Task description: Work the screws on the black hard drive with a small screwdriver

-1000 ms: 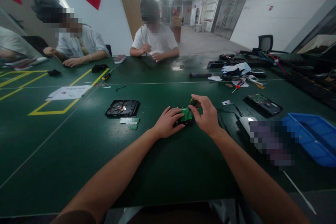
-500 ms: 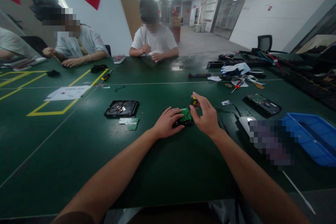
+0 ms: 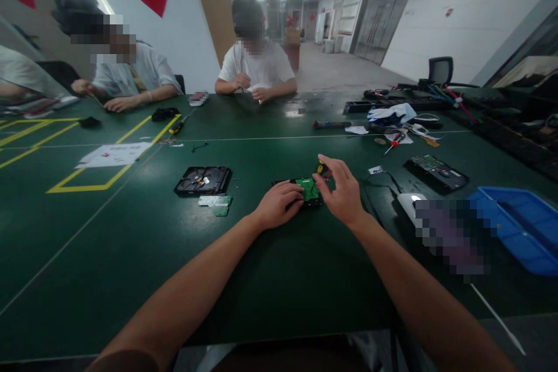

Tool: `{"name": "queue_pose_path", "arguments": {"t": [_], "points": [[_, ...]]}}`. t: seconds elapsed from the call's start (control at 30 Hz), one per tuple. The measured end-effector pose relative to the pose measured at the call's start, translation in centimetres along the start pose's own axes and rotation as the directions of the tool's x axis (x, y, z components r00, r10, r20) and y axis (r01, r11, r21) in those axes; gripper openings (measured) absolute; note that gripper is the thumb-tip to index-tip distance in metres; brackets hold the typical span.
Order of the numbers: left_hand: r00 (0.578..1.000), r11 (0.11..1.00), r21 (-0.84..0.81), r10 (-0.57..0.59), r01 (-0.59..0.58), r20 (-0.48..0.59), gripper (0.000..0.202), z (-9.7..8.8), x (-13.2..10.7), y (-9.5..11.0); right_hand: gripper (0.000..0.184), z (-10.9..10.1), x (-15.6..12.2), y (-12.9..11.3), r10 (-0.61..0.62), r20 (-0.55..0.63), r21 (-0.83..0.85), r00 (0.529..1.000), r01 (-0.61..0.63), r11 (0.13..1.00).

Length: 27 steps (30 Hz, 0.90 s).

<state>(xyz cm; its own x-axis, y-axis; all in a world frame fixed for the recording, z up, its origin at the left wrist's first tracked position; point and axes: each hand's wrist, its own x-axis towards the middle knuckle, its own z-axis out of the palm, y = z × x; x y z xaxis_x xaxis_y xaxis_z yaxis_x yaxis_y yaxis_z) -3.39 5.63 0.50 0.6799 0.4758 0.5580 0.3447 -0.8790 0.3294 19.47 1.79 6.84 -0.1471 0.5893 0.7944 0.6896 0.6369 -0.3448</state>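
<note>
Across the left part of a hard drive lies my left hand, its fingers bent over the drive and holding it to the table. The drive's green circuit board faces up. My right hand pinches the yellow-and-black handle of a screwdriver, held upright over the right part of the board. Its tip is too small to make out. Left of my hands sit a second, opened black hard drive and a loose green circuit board, with tiny screws near them.
On the right are another hard drive, a blue tray, a white power strip with a cable, and a red screwdriver. Papers lie on the left. Two people sit across the green table; another is partly visible at far left.
My left fingers have drawn back slightly and bent more on the drive. The screwdriver and right fingertips have shifted slightly left.
</note>
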Motion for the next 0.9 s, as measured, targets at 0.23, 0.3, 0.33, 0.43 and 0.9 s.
{"name": "queue_pose_path", "arguments": {"t": [0.23, 0.3, 0.33, 0.43, 0.9], "points": [[1.000, 1.000, -0.005, 0.021, -0.021, -0.015, 0.011, 0.01, -0.14, -0.16, 0.055, 0.02, -0.05, 0.10, 0.002, 0.003, -0.001, 1.000, -0.002, 1.000], [1.000, 1.000, -0.004, 0.021, -0.021, -0.015, 0.011, 0.01, -0.16, -0.21, 0.054, 0.03, -0.08, 0.10, 0.005, 0.005, 0.000, 1.000, -0.005, 1.000], [1.000, 1.000, -0.005, 0.021, -0.021, -0.013, 0.011, -0.01, -0.16, -0.21, 0.054, 0.04, -0.08, 0.09, 0.008, 0.007, 0.001, 1.000, -0.008, 1.000], [1.000, 1.000, -0.010, 0.017, -0.017, -0.004, 0.011, -0.10, -0.12, -0.12, 0.054, 0.02, -0.07, 0.06, 0.013, 0.009, 0.002, 1.000, -0.013, 1.000], [1.000, 1.000, -0.015, 0.007, -0.008, -0.030, 0.012, 0.01, -0.13, 0.13, 0.055, -0.20, 0.09, -0.25, 0.007, 0.038, 0.028, 0.999, -0.008, 1.000]]}}
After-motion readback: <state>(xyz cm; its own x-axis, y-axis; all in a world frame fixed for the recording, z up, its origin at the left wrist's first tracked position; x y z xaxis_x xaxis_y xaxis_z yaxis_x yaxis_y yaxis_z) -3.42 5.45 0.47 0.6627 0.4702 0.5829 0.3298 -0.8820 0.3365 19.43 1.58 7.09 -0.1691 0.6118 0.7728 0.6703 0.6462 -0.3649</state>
